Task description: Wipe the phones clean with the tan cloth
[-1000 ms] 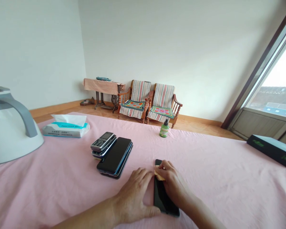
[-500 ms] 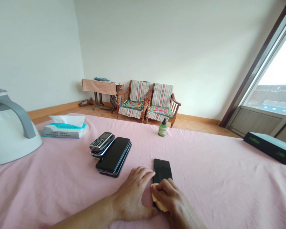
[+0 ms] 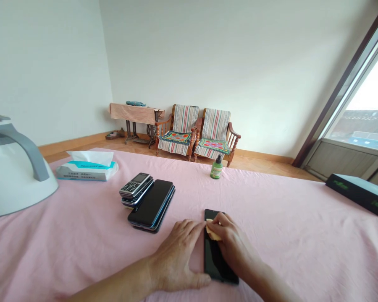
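Note:
A black smartphone [image 3: 214, 260] lies flat on the pink tablecloth [image 3: 286, 235] close in front of me. My left hand [image 3: 176, 258] rests flat beside the phone's left edge, fingers spread, thumb touching its near corner. My right hand [image 3: 231, 243] presses a small yellowish cloth [image 3: 212, 233] onto the far end of the phone's screen, fingers closed on it.
Two stacks of phones [image 3: 146, 200] sit to the left: button phones and smartphones. A tissue pack [image 3: 87, 167] and a white jug-like appliance [image 3: 12, 167] are further left. A green spray bottle [image 3: 216, 168] stands at the far edge, a dark box [image 3: 359, 193] at right.
My right hand with the cloth slid toward me down the phone's screen, then back up to its far end. The left hand stayed in place beside the phone.

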